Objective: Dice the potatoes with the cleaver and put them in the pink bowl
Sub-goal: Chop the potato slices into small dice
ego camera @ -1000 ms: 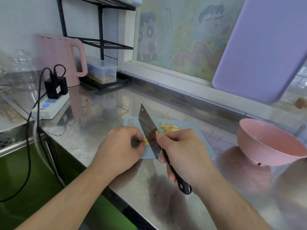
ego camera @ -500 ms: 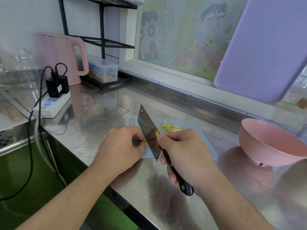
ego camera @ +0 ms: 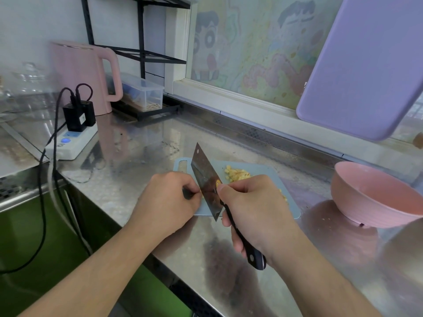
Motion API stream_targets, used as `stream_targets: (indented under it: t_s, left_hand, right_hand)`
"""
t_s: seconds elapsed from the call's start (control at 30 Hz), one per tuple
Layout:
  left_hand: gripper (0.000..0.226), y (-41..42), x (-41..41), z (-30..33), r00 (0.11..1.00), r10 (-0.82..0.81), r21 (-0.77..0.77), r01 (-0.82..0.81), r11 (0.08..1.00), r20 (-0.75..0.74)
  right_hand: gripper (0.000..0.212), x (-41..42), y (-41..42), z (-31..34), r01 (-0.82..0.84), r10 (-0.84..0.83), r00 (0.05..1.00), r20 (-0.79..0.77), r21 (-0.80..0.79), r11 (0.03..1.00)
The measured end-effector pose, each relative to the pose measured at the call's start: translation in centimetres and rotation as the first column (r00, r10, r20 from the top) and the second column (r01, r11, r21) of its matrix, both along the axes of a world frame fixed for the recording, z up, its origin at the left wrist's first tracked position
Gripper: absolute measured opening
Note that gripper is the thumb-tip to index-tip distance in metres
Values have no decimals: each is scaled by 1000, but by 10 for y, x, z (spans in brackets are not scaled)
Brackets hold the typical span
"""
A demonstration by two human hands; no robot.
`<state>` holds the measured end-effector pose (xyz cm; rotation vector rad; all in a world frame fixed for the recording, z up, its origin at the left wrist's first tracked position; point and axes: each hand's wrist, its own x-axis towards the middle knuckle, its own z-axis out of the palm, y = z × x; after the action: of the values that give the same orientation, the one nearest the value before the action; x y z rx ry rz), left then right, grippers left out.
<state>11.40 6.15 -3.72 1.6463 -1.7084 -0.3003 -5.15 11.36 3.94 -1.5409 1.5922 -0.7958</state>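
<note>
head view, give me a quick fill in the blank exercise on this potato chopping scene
1. The right hand grips the handle of the ____.
2. The diced potato lies on the light blue ____.
3. The pink bowl stands to the ____ of the board.
4. The pink kettle stands behind the white ____ strip.

Missing words: cleaver; cutting board; right; power

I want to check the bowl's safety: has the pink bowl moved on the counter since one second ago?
No. The pink bowl keeps the same place beside the blue cutting board; only the camera shifted slightly.
</note>
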Motion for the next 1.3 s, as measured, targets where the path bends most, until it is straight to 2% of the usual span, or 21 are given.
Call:
stream_targets:
  t_s: [0.47,1.1,1.3]
  left_hand:
    - [13,1,-1,0,1000,-17,-29,17,999,17]
    - [15,-3,1,0,998,-60,7,60,998,-31]
    - [14,-3,-1,2,996,-68,19,69,997,-61]
  right_hand:
    - [44,2,2,1,-26,28,997,-70,25,999]
    - [51,-8,-4,-4,-35,35,999,7,29,999]
    - [45,-11,-4,3,-27,28,1000,-13,55,998]
